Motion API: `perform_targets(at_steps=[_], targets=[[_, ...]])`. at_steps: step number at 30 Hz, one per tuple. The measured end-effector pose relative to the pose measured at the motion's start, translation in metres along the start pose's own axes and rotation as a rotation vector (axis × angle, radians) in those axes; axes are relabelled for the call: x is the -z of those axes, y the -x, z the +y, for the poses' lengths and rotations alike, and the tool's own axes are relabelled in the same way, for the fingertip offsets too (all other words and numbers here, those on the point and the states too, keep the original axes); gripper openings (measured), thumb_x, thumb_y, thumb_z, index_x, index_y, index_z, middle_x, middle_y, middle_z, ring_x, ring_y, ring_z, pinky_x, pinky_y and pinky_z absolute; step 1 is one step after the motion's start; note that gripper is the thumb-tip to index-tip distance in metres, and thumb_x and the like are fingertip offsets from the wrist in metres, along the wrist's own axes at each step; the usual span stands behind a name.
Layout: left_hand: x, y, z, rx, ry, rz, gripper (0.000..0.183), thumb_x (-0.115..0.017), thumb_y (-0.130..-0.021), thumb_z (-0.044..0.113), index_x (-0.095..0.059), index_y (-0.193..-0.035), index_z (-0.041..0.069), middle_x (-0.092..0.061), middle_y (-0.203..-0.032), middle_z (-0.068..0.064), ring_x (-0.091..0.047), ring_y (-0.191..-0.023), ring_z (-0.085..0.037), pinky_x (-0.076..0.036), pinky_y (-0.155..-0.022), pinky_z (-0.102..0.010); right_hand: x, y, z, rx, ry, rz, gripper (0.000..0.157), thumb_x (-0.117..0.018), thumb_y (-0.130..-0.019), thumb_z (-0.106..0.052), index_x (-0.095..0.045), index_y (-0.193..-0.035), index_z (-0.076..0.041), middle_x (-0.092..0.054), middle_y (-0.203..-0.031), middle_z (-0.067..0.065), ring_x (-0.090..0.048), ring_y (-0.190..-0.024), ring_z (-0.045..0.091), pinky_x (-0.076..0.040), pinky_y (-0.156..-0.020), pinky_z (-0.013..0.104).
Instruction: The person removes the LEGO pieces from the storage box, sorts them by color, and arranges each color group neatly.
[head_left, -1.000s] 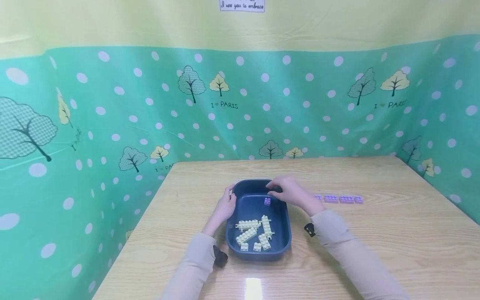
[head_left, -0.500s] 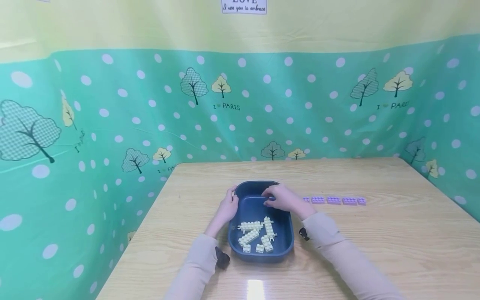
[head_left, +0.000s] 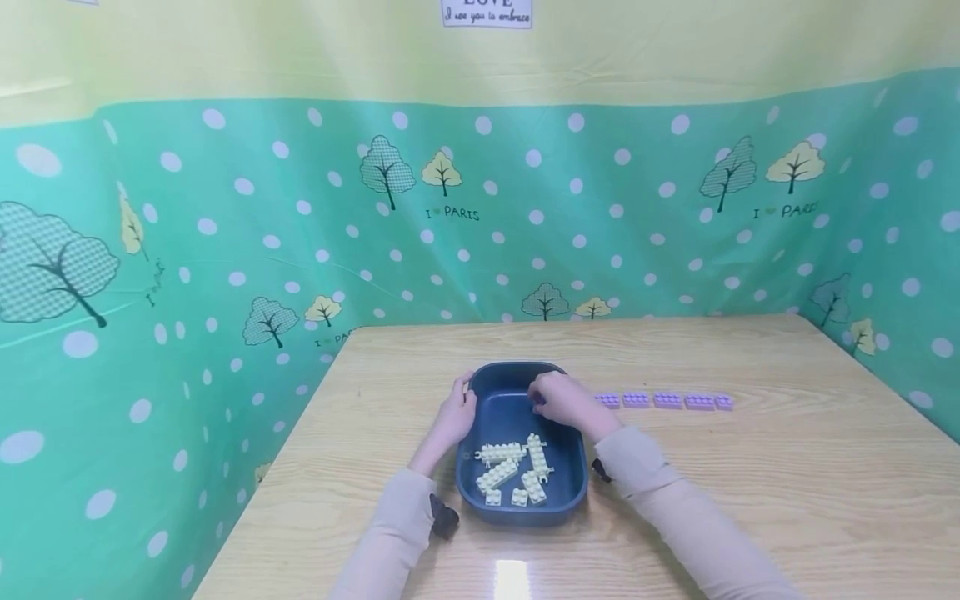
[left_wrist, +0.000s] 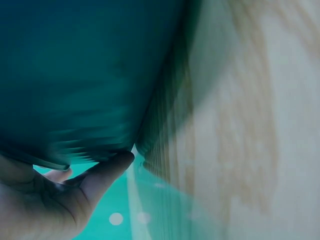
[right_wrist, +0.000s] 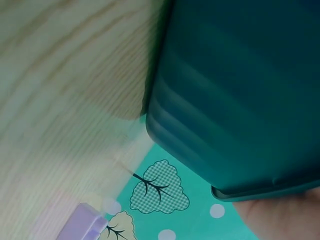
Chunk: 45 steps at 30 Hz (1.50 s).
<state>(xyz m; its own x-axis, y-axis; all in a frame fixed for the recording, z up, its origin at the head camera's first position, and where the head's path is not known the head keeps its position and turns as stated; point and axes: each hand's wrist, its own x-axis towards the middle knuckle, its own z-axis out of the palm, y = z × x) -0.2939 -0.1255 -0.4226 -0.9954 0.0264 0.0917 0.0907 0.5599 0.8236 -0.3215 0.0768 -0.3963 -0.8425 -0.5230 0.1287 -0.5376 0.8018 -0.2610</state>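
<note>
A dark blue plastic bin [head_left: 522, 514] stands on the wooden table, its long side running away from me. My left hand [head_left: 454, 412] grips the bin's far left wall; in the left wrist view the thumb lies against the outside and the palm is at the rim. Over the far right rim reaches my right hand [head_left: 562, 400], its bent fingers down inside the bin, pinching a small purple building brick [head_left: 537, 400] that they mostly hide. Several cream building bricks [head_left: 498, 476] lie in the near half of the bin. The right wrist view shows mainly the bin's outer wall.
To the right of the bin, several purple building bricks [head_left: 667, 400] lie in a row on the table [head_left: 750, 492]. A green and yellow curtain [head_left: 645, 233] with printed trees hangs behind and along the sides.
My right hand has reached lower into the bin, then drawn slightly right; the small purple brick seen there is now mostly covered by its fingers. My left hand keeps its grip on the bin.
</note>
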Motion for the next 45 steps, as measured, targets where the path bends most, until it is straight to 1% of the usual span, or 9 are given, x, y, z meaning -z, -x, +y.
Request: perform_targets(at_steps=[7,14,18,22,26,30,35,40,45], targets=[[0.0001,0.0012,0.0007,0.003,-0.005,0.005,0.046,-0.032,-0.1,0.017,-0.031,-0.144,0.005,-0.055,-0.127,-0.029,-0.058,-0.108,-0.039,-0.049,-0.086,-0.048,-0.0035,-0.0008,-0.0004,0.04,0.004,0.01,0.014,-0.073,-0.08,-0.013,-0.073,-0.093,-0.009,-0.067,-0.091,0.003,-0.063,-0.087,0.017,-0.051,-0.081,0.033],[0.0005,-0.0001,0.0007,0.0,-0.014,-0.002,0.046,-0.032,-0.1,0.017,-0.03,-0.144,0.004,-0.054,-0.127,-0.028,-0.059,-0.107,-0.039,-0.05,-0.083,-0.046,-0.0051,-0.0002,0.0004,0.026,0.008,0.033,0.016,-0.074,-0.078,-0.014,-0.073,-0.093,-0.009,-0.066,-0.09,0.002,-0.061,-0.084,0.016,-0.051,-0.08,0.032],[-0.0001,-0.0006,0.0009,-0.002,-0.017,-0.004,0.046,-0.032,-0.1,0.017,-0.031,-0.144,0.004,-0.055,-0.127,-0.028,-0.059,-0.107,-0.038,-0.05,-0.083,-0.046,-0.005,0.0005,0.0007,0.053,0.042,0.021,0.013,-0.074,-0.079,-0.017,-0.073,-0.091,-0.012,-0.066,-0.087,0.0,-0.062,-0.084,0.016,-0.05,-0.081,0.033],[-0.0001,-0.0004,0.0016,0.0,-0.015,-0.001,0.046,-0.032,-0.1,0.017,-0.031,-0.144,0.004,-0.055,-0.126,-0.028,-0.06,-0.104,-0.037,-0.05,-0.082,-0.045,-0.0062,0.0003,0.0018,0.074,0.034,0.022,0.013,-0.074,-0.079,-0.018,-0.073,-0.091,-0.014,-0.066,-0.087,-0.003,-0.062,-0.085,0.015,-0.05,-0.082,0.033],[0.0008,-0.0005,0.0022,-0.004,-0.012,0.005,0.045,-0.032,-0.1,0.016,-0.031,-0.143,0.003,-0.054,-0.127,-0.029,-0.06,-0.102,-0.036,-0.05,-0.078,-0.043,-0.0069,-0.0001,0.0012,0.054,0.04,0.035,0.016,-0.074,-0.078,-0.017,-0.073,-0.094,-0.013,-0.067,-0.09,0.0,-0.062,-0.087,0.017,-0.05,-0.083,0.034],[0.0007,0.0,0.002,-0.004,-0.01,0.006,0.045,-0.032,-0.1,0.016,-0.031,-0.143,0.003,-0.055,-0.126,-0.029,-0.06,-0.105,-0.038,-0.05,-0.08,-0.044,-0.0075,0.0002,0.0,0.031,0.053,0.021,0.015,-0.074,-0.078,-0.019,-0.074,-0.093,-0.014,-0.067,-0.09,-0.002,-0.062,-0.088,0.016,-0.05,-0.084,0.034],[0.0006,0.0008,0.0023,0.005,-0.005,-0.001,0.045,-0.032,-0.1,0.017,-0.031,-0.143,0.004,-0.054,-0.127,-0.029,-0.059,-0.106,-0.039,-0.05,-0.08,-0.045,-0.0083,0.0006,0.0002,0.042,0.067,0.018,0.015,-0.075,-0.078,-0.022,-0.073,-0.093,-0.017,-0.068,-0.091,-0.004,-0.062,-0.088,0.013,-0.05,-0.085,0.033],[0.0022,0.0011,0.0021,0.0,-0.021,-0.01,0.045,-0.032,-0.1,0.017,-0.031,-0.143,0.004,-0.053,-0.129,-0.029,-0.058,-0.108,-0.039,-0.05,-0.08,-0.044,-0.0073,0.0017,-0.0007,0.057,0.087,0.036,0.015,-0.076,-0.077,-0.023,-0.073,-0.09,-0.015,-0.07,-0.089,-0.001,-0.062,-0.087,0.017,-0.049,-0.084,0.035],[0.003,0.0007,0.0028,-0.002,-0.016,-0.01,0.045,-0.032,-0.1,0.017,-0.032,-0.143,0.004,-0.054,-0.127,-0.029,-0.06,-0.104,-0.038,-0.05,-0.078,-0.043,-0.0049,0.0032,-0.0023,0.049,0.084,0.015,0.012,-0.076,-0.077,-0.024,-0.074,-0.088,-0.017,-0.071,-0.088,-0.003,-0.062,-0.085,0.017,-0.048,-0.084,0.036]])
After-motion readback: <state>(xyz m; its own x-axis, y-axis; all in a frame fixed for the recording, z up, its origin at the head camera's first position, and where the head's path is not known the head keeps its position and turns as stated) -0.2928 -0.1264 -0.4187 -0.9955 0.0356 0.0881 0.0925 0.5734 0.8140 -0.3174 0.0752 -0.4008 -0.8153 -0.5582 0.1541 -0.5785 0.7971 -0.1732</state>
